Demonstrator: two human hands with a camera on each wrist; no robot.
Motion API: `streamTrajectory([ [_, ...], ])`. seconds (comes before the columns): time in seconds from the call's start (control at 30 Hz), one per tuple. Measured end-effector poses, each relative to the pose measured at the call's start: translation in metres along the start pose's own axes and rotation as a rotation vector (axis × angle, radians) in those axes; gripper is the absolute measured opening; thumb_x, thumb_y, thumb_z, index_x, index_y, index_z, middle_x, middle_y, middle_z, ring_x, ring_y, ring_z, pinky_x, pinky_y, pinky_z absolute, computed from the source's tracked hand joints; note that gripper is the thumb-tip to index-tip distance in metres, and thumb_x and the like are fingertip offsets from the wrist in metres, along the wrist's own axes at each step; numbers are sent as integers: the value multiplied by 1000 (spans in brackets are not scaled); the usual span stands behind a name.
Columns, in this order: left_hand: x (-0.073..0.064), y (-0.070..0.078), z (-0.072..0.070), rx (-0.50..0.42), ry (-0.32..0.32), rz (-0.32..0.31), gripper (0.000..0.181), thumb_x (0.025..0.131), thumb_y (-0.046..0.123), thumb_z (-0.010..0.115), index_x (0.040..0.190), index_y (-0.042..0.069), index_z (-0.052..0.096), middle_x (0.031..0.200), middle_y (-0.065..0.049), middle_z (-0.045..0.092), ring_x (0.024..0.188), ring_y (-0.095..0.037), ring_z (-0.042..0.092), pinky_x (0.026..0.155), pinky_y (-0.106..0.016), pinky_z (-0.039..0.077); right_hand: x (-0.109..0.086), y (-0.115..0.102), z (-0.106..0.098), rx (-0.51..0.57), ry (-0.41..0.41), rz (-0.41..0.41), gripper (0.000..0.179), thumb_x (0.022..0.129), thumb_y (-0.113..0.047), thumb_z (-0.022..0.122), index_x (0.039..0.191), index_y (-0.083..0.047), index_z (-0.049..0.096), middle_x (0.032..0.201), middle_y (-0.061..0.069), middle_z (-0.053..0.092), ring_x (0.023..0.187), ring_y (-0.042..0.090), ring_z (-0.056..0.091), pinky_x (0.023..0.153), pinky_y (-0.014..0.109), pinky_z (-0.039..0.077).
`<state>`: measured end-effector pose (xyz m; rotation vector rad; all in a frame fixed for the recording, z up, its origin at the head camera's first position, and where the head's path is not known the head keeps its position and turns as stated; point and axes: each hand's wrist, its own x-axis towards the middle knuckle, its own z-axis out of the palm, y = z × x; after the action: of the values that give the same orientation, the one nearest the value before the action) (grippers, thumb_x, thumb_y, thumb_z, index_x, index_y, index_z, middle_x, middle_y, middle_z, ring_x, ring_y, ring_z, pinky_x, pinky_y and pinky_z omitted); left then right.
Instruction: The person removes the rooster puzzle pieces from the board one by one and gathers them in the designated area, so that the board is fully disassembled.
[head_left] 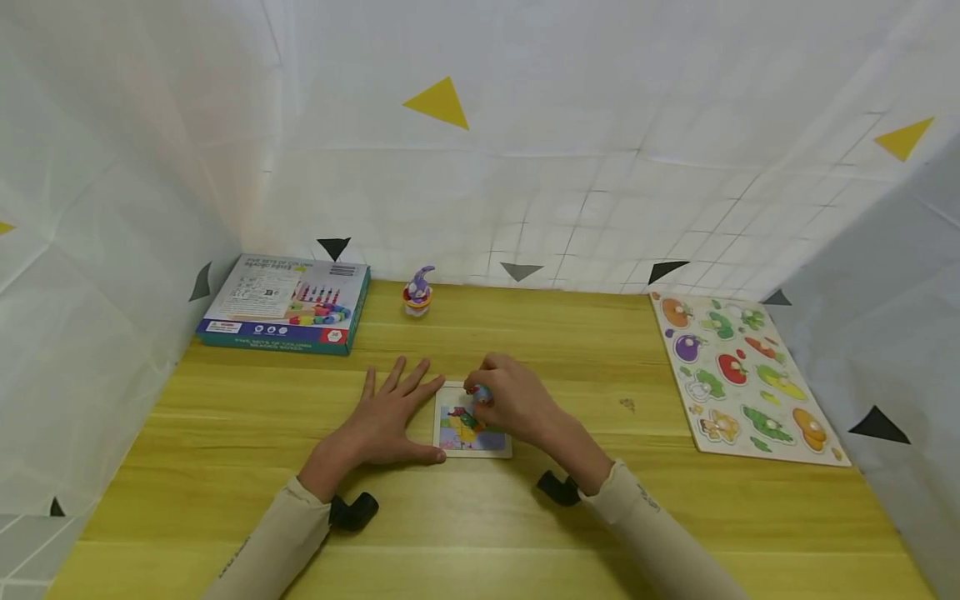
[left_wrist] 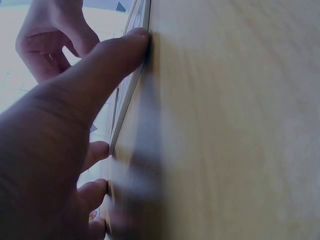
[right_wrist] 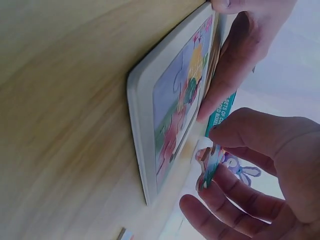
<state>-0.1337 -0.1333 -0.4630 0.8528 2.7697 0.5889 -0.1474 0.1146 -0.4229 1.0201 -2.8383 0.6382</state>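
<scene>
Filling the square white-framed puzzle (right_wrist: 139, 110) seems my step: right hand (head_left: 517, 402) pinching a thin blue piece (right_wrist: 210, 169), left hand (head_left: 382, 423) spread against the puzzle's edge. Next, I'd line it up.

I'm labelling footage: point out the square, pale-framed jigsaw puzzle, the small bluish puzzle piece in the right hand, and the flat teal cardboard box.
Jigsaw puzzle (right_wrist: 143, 125), right wrist view: pale border.
Puzzle piece (right_wrist: 211, 164), right wrist view: bluish face.
Cardboard box (head_left: 282, 305), head view: printed top.
</scene>
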Motion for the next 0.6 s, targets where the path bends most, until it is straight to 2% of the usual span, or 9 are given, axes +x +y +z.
streamTrajectory([
  [0.3,0,1,0,4,3,-2,109,74,77,68,160,24,28,167,-7,9,151,-40,-2,110,-72,-6,-8,3,-6,-5,13,-6,22,79,-18,87,97,-11,78,93,2,62,81,14,52,67,29,49],
  [0.6,1,0,2,9,11,-1,110,73,78,69,160,24,29,167,-7,10,151,-39,-2,110,-73,-5,-19,11,-14,-44,17,-2,15,82,-8,82,96,-11,78,94,3,63,82,15,55,69,30,52],
])
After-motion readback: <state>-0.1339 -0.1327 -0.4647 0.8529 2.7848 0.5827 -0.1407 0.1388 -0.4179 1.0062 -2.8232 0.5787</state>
